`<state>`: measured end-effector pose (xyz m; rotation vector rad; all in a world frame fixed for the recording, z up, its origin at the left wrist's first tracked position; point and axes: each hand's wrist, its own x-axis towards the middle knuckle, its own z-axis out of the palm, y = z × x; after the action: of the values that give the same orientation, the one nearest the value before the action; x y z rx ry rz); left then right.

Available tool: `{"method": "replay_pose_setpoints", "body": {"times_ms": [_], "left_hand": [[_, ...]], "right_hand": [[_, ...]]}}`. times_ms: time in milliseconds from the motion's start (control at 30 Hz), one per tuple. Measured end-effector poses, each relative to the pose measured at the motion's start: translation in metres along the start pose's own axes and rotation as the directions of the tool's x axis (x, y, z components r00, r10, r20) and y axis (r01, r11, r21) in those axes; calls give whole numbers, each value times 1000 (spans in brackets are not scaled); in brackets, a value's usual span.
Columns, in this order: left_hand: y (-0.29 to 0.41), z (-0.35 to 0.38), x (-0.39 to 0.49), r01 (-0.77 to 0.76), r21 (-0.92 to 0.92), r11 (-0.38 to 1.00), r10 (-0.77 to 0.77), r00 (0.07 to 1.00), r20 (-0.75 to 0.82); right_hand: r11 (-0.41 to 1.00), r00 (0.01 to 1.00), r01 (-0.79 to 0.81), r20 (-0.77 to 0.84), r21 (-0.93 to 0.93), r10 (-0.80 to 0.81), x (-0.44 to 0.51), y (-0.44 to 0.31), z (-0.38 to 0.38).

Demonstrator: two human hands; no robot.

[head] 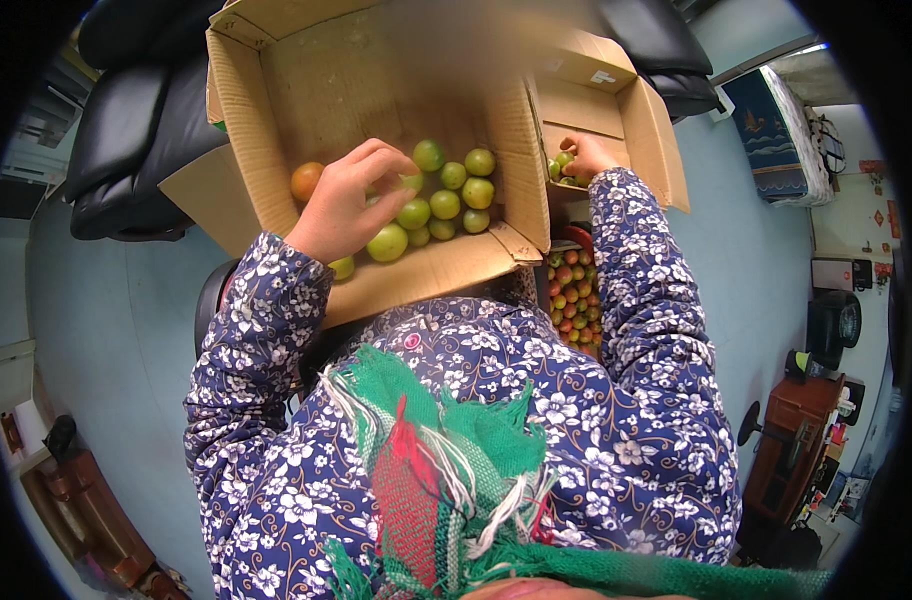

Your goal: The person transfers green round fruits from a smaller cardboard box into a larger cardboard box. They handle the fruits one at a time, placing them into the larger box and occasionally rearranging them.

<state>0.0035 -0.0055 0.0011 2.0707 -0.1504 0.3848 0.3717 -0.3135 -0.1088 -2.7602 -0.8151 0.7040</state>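
Observation:
My left hand [358, 196] reaches into a large cardboard box [328, 82], above green tomatoes [445, 204] gathered near its front wall. A green tomato [413, 182] shows between the bent fingertips and thumb; whether they grip it cannot be told. To the left of that hand sits an orange-red tomato [306, 181]. My right hand [587, 157] is inside a smaller cardboard box [647, 127] on the right, its fingers around a small green tomato [564, 159]. Other green tomatoes lie below those fingers, partly hidden by the hand.
Under my right arm, a container holds many red and green tomatoes [574, 292]. Black padded seats [126, 120] stand behind the boxes. A brown wooden cabinet [790, 442] is at the far right, and brown wooden furniture [96, 517] at the lower left.

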Motion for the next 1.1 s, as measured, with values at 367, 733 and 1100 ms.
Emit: {"method": "replay_pose_setpoints", "body": {"times_ms": [367,733,1100], "left_hand": [[2,-2,2,14,23,1000,-13,999,-37],[-28,-2,0,227,221,949,-131,917,-377],[-41,3,-18,112,679,726,-170,985,20]], "right_hand": [[999,997,40,71,-30,-38,-16,-22,-4],[963,952,241,164,123,-259,20,8,19],[962,919,255,-334,101,-208,2,-23,-6]]}}
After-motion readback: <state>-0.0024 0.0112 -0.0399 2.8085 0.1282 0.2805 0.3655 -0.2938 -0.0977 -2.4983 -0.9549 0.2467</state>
